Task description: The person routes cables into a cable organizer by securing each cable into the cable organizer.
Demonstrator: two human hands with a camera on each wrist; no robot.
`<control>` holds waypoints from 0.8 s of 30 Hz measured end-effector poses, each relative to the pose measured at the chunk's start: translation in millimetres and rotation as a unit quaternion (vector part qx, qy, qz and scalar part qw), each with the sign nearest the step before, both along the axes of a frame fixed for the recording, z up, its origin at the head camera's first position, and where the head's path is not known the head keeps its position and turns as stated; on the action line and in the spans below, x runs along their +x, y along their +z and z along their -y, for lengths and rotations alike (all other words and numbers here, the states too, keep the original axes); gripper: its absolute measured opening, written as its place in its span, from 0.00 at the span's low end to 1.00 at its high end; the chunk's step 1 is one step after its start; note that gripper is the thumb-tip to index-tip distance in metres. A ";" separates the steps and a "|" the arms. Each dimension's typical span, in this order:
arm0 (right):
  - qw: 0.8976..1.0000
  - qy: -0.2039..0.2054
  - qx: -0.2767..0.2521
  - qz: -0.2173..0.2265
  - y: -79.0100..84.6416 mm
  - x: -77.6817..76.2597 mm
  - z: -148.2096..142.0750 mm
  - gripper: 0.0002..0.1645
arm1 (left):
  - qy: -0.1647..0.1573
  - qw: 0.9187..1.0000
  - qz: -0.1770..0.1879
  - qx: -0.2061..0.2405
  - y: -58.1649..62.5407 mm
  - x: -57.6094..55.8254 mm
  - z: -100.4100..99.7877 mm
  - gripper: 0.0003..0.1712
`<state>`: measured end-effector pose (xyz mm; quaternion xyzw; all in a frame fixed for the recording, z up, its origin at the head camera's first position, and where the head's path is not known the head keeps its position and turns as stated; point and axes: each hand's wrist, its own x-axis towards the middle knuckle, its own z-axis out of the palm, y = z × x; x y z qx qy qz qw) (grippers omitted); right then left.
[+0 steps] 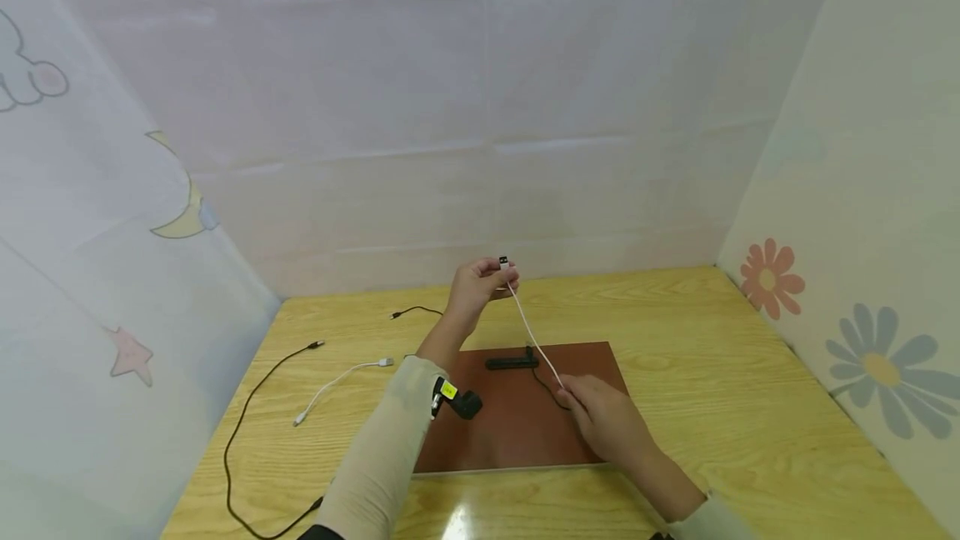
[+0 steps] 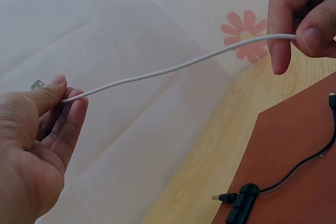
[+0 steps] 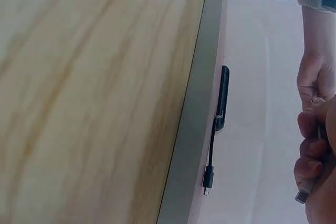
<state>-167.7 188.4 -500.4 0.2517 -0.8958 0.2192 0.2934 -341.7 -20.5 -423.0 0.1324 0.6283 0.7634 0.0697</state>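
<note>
A white USB cable point(image 1: 534, 335) is stretched between both hands above a brown board. My left hand point(image 1: 480, 288) pinches it just below its USB plug point(image 1: 504, 261), which points up past the fingertips. Lower and nearer, my right hand point(image 1: 609, 422) grips the other end. In the right wrist view a small metal-tipped plug point(image 3: 303, 195) sticks out from under the right hand's curled fingers. Beneath the cable, a black bar-shaped holder point(image 1: 508, 363) sits on the brown board point(image 1: 517, 432), with a short black cable point(image 2: 294, 170) running from it.
Left on the wooden table point(image 1: 675, 340) lie a long black cable point(image 1: 227, 457) and a short white cable point(image 1: 337, 379). Another black cable point(image 1: 411, 309) lies behind the left forearm, partly hidden. Printed cloth walls point(image 1: 480, 107) stand at the back and sides.
</note>
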 end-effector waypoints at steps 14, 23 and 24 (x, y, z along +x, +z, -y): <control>0.993 0.078 0.074 -0.041 -6.6 5.3 5.4 0.12 | -0.019 0.995 0.059 -0.073 -31.6 -0.2 -3.7 0.16; 0.986 0.104 0.121 0.051 -11.6 14.1 5.1 0.08 | -0.033 0.988 0.078 -0.132 -57.5 1.6 -9.3 0.23; 0.985 0.102 0.126 0.059 -12.1 15.0 5.0 0.09 | -0.034 0.987 0.078 -0.136 -59.9 1.7 -9.8 0.22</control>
